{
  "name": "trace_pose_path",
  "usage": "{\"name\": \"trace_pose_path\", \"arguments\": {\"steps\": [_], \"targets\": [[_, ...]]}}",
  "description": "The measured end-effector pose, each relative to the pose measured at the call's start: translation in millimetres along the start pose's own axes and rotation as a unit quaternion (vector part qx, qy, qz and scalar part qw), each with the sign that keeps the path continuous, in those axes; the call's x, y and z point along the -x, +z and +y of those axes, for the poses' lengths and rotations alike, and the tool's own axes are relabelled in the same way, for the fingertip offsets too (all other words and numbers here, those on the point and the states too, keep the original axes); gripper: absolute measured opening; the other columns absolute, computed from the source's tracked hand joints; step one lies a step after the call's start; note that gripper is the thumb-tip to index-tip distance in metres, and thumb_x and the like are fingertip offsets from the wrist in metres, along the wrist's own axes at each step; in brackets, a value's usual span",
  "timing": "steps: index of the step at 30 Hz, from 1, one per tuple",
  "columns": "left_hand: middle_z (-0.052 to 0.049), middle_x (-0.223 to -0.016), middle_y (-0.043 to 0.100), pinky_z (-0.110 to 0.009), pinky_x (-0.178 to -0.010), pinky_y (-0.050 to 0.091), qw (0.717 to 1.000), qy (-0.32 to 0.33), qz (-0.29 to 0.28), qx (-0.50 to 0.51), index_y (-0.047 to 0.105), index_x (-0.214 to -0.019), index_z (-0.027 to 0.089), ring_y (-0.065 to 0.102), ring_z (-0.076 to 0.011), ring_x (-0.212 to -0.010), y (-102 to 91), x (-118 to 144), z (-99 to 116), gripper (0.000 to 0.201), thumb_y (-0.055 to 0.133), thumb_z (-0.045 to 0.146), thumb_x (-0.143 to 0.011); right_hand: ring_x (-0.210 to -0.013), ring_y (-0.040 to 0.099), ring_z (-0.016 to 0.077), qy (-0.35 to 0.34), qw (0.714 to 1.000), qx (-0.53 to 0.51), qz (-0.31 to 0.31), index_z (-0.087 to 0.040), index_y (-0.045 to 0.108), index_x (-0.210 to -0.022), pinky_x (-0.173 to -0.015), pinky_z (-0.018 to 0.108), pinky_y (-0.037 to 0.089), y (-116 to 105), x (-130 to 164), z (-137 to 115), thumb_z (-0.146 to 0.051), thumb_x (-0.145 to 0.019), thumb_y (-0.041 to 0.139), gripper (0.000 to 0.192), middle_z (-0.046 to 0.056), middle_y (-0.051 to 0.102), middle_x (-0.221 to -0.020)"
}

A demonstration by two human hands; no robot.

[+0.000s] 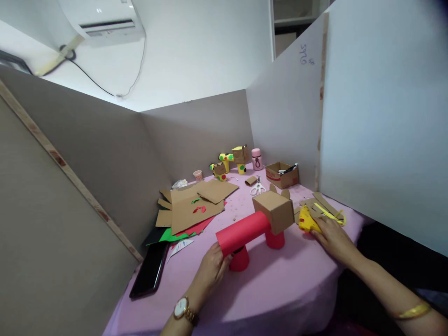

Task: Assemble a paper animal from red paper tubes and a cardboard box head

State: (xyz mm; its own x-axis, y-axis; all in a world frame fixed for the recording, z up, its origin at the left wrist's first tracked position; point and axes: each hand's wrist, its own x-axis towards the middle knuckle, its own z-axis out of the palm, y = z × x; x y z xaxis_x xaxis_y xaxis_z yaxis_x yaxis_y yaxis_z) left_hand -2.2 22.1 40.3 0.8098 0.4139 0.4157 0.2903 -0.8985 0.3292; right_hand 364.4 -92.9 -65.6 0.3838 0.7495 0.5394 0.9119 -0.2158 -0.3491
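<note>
A cardboard animal figure stands on the table, with a red paper tube body (pixel 243 230), red legs (pixel 275 239) and a brown box head (pixel 274 211) with two rounded ears. My left hand (pixel 213 267) grips the tube's near left end, its fingers curled beneath and partly hidden by the tube. To the right of the head, my right hand (pixel 332 235) is closed around a yellow glue gun (pixel 308 220), held low over the table and apart from the figure. Flat cardboard scraps and yellow strips (pixel 329 212) lie just behind that hand.
Cardboard sheets (pixel 191 210) and coloured paper lie at left, near a black phone (pixel 150 270). Farther back are white scissors (pixel 258 187), a small open box (pixel 282 175), a pink flask (pixel 256 160), a cup (pixel 198 175) and yellow spotted figures (pixel 226 157). Grey partitions (pixel 196 135) enclose the table.
</note>
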Motion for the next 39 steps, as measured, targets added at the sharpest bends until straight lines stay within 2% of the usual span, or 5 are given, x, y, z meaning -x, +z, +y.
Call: {"name": "trace_pose_path", "arguments": {"steps": [15, 20, 28, 32, 39], "targets": [[-0.004, -0.083, 0.066, -0.03, -0.072, 0.045, 0.969, -0.169, 0.064, 0.17, 0.062, -0.087, 0.019, 0.058, -0.019, -0.076, -4.9, -18.5, 8.1, 0.029, 0.044, 0.041, -0.088, -0.124, 0.042, 0.0332, 0.136, 0.94, -0.292, 0.113, -0.019, 0.054, -0.117, -0.106, 0.048, 0.03, -41.8, 26.0, -30.8, -0.052, -0.081, 0.049, 0.049, 0.014, 0.051, -0.128], [-0.004, -0.081, 0.065, -0.031, -0.078, 0.046, 0.918, -0.244, 0.139, 0.279, 0.06, -0.08, 0.019, 0.057, -0.0192, -0.08, -6.8, -33.2, 0.1, 0.03, 0.049, 0.047, -0.084, -0.106, 0.06, 0.0308, 0.214, 0.874, -0.425, 0.097, -0.022, 0.057, -0.109, -0.089, 0.042, 0.051, -46.3, 35.9, -41.6, -0.056, -0.081, 0.051, 0.044, 0.011, 0.066, -0.109], [-0.012, -0.111, 0.063, -0.034, -0.081, 0.05, 0.771, -0.368, 0.2, 0.48, 0.056, -0.099, 0.016, 0.062, -0.0197, -0.097, -4.7, -45.0, -7.8, 0.031, 0.053, 0.042, -0.082, -0.082, 0.071, 0.0252, 0.384, 0.606, -0.696, 0.034, -0.028, 0.06, -0.107, -0.064, 0.028, 0.061, -64.6, 42.5, -75.2, -0.051, -0.07, 0.067, 0.045, 0.006, 0.073, -0.101], [-0.01, -0.108, 0.066, -0.037, -0.077, 0.051, 0.707, -0.423, 0.199, 0.531, 0.055, -0.097, 0.019, 0.064, -0.021, -0.095, -5.9, -52.3, -3.9, 0.022, 0.054, 0.035, -0.082, -0.09, 0.068, 0.0315, 0.367, 0.622, -0.691, -0.027, -0.023, 0.064, -0.106, -0.08, 0.038, 0.057, -61.3, 48.5, -95.3, -0.059, -0.07, 0.062, 0.051, 0.011, 0.073, -0.101], [-0.007, -0.108, 0.068, -0.037, -0.083, 0.045, 0.671, -0.458, 0.201, 0.548, 0.057, -0.093, 0.02, 0.062, -0.0204, -0.1, -13.0, -64.1, 0.0, 0.019, 0.05, 0.035, -0.084, -0.097, 0.063, 0.0285, 0.2, 0.767, -0.589, -0.159, -0.023, 0.066, -0.099, -0.083, 0.036, 0.051, -54.0, 51.4, -134.2, -0.067, -0.078, 0.048, 0.051, 0.01, 0.07, -0.097]]}}
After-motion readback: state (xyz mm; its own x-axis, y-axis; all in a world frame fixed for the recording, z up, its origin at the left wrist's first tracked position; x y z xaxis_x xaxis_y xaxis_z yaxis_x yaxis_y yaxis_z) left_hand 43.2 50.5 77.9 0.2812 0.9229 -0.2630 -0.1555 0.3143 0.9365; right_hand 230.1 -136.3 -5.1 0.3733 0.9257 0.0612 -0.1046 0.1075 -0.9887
